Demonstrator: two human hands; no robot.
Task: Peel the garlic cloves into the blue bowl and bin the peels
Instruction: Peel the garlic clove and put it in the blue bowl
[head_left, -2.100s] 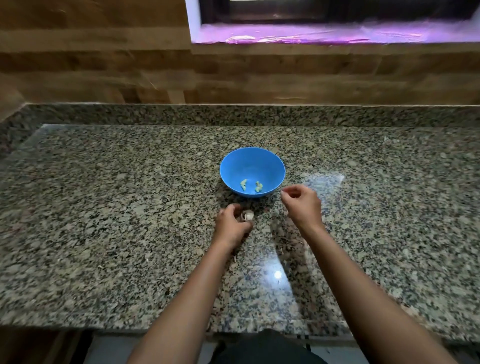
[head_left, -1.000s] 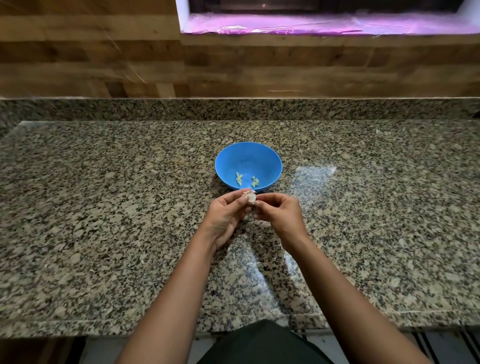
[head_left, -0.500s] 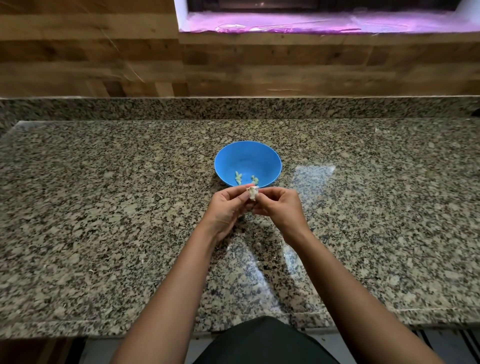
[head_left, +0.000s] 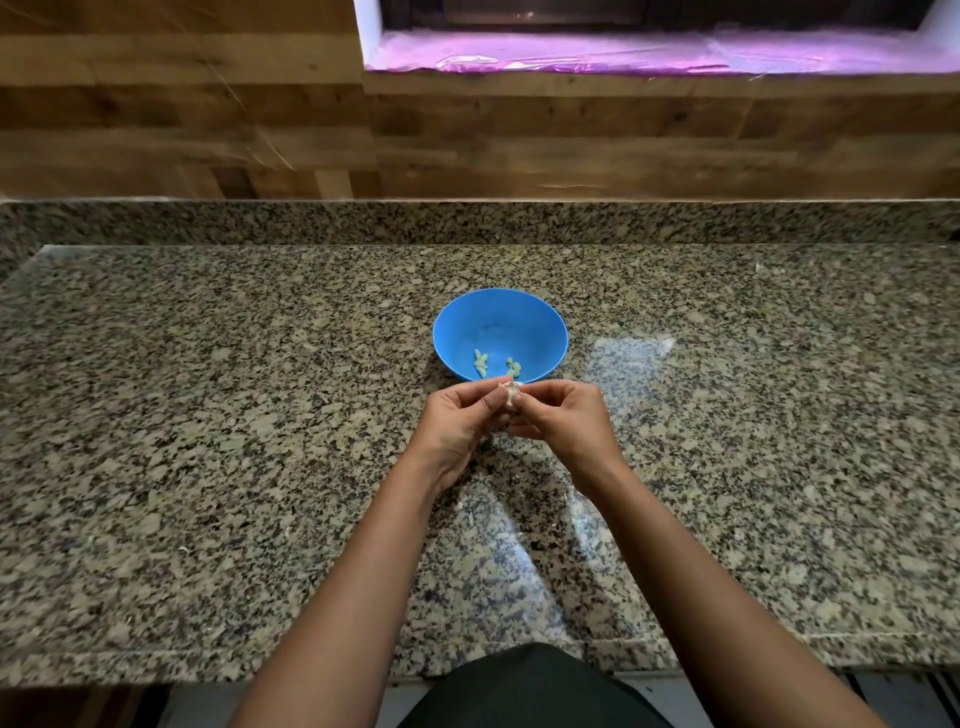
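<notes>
Both forearms are bare along their whole visible length, as are the left hand and right hand. Just past the near edge of the counter shows a rounded dark garment, nearly black.

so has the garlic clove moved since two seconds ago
Yes. The garlic clove has risen off the granite counter to the near rim of the blue bowl, pinched between left hand and right hand.
</notes>
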